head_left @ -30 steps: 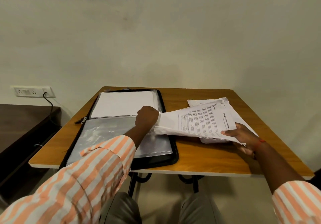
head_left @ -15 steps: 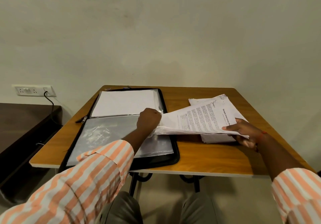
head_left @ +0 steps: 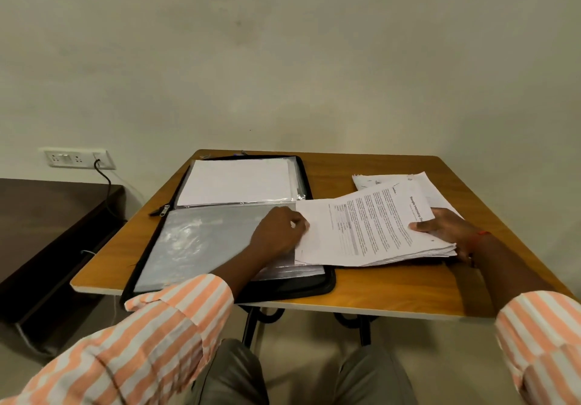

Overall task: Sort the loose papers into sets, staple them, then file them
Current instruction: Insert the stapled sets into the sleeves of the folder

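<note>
A black zip folder [head_left: 317, 288] lies open on the wooden table [head_left: 393, 294], with clear plastic sleeves [head_left: 195, 241] in its near half and white sheets [head_left: 235, 181] in its far half. A thick set of printed papers [head_left: 364, 231] lies across the folder's right edge. My left hand [head_left: 279, 231] pinches the set's left edge at the sleeve's opening. My right hand [head_left: 449, 231] grips the set's right end, thumb on top. More loose papers [head_left: 377, 179] lie underneath and behind it on the table.
A zip pull [head_left: 162, 210] sticks out at the folder's left side. A dark low cabinet [head_left: 47, 231] stands left of the table. On the wall there is a socket [head_left: 75, 158] with a black cable plugged in. My knees are under the table's near edge.
The set of papers has come down from a raised tilt to lie nearly flat over the folder's right edge. My right hand has lowered with it; my left hand stays at the sleeve's edge.
</note>
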Motion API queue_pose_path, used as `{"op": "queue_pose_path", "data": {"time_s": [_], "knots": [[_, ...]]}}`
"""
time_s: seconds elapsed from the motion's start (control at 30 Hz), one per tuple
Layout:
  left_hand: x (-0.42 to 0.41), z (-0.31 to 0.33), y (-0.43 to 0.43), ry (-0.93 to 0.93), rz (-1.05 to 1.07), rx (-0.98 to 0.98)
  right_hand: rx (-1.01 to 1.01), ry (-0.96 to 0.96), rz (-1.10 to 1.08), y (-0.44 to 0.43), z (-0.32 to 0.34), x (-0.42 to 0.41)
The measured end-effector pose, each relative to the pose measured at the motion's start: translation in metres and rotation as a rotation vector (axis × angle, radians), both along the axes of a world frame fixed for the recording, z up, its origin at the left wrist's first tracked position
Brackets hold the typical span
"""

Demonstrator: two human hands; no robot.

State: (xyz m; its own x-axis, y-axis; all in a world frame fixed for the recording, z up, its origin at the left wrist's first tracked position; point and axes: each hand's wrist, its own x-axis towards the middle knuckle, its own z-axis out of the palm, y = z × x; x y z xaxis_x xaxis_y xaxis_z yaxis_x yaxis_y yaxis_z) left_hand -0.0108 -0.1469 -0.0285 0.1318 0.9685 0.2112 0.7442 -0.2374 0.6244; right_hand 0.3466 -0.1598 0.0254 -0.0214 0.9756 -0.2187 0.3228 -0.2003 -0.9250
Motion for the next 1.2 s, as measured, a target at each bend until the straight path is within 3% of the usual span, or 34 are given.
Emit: {"op": "queue_pose_path", "data": {"time_s": [0.23,0.4,0.5,0.63,0.9,1.0,1.2], "knots": [[0.000,-0.017,-0.022,0.136,-0.041,0.063,-0.006,0.076,0.103,0.014,-0.017,-0.027],[-0.013,-0.017,-0.030,0.168,-0.068,0.067,0.070,-0.219,-0.123,0.027,-0.028,-0.021],[-0.014,-0.018,-0.035,0.205,-0.092,0.073,0.149,-0.259,-0.213,0.028,-0.033,-0.034],[-0.012,-0.018,-0.041,0.195,-0.102,0.094,0.157,-0.264,-0.138,0.029,-0.042,-0.083],[-0.012,-0.014,-0.054,0.431,-0.028,0.393,0.276,-0.375,-0.161,0.026,-0.049,-0.138],[-0.012,-0.014,-0.055,0.471,-0.043,0.434,0.306,-0.325,-0.299,0.023,-0.050,-0.131],[-0.011,-0.014,-0.056,0.491,-0.082,0.458,0.280,-0.233,-0.267,0.022,-0.051,-0.150]]}}
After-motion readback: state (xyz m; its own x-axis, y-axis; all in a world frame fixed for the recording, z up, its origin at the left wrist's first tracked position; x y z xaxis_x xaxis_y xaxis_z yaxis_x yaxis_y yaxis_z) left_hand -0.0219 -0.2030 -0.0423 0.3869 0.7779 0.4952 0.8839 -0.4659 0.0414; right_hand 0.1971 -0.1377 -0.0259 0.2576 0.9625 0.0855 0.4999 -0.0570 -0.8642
